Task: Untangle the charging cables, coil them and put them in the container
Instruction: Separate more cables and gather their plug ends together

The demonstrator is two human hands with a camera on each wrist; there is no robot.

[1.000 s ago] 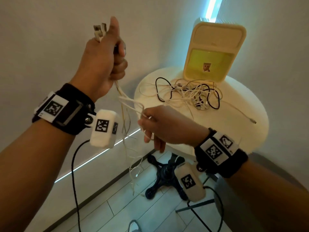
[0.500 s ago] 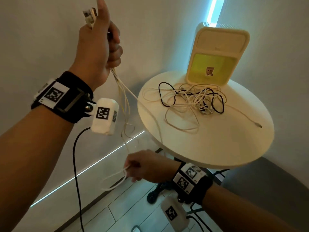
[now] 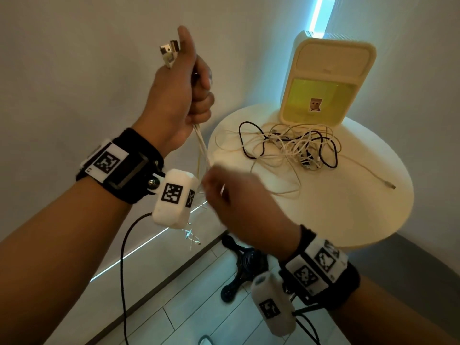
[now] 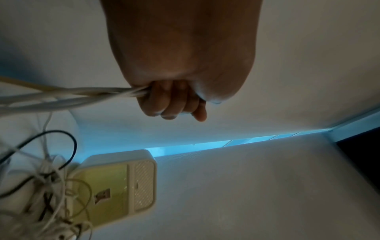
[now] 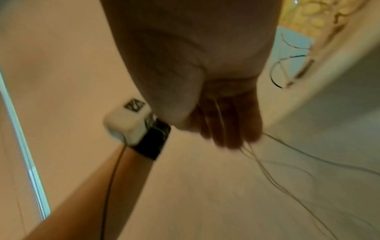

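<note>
My left hand (image 3: 189, 88) is raised beside the wall and grips a bunch of white cables (image 3: 202, 145). Their USB plugs (image 3: 169, 52) stick up above the thumb, and in the left wrist view the strands (image 4: 82, 92) leave the fist (image 4: 170, 104). My right hand (image 3: 224, 192), blurred, sits lower at the table's near-left edge with its fingers (image 5: 230, 126) curled round thin hanging strands (image 5: 221, 116). A tangle of white and black cables (image 3: 293, 148) lies on the round table (image 3: 336, 220). The cream and yellow container (image 3: 323, 83) stands upright behind it.
One white cable end with a plug (image 3: 388, 185) trails toward the table's right side. The table's black pedestal foot (image 3: 241, 265) stands on the tiled floor below my right wrist. Walls close in on the left and behind, with a lit strip (image 3: 149, 241) along the floor.
My right hand slid down the hanging strands below the table edge, then came back up to just under my left wrist. The left hand keeps its grip, now a little lower.
</note>
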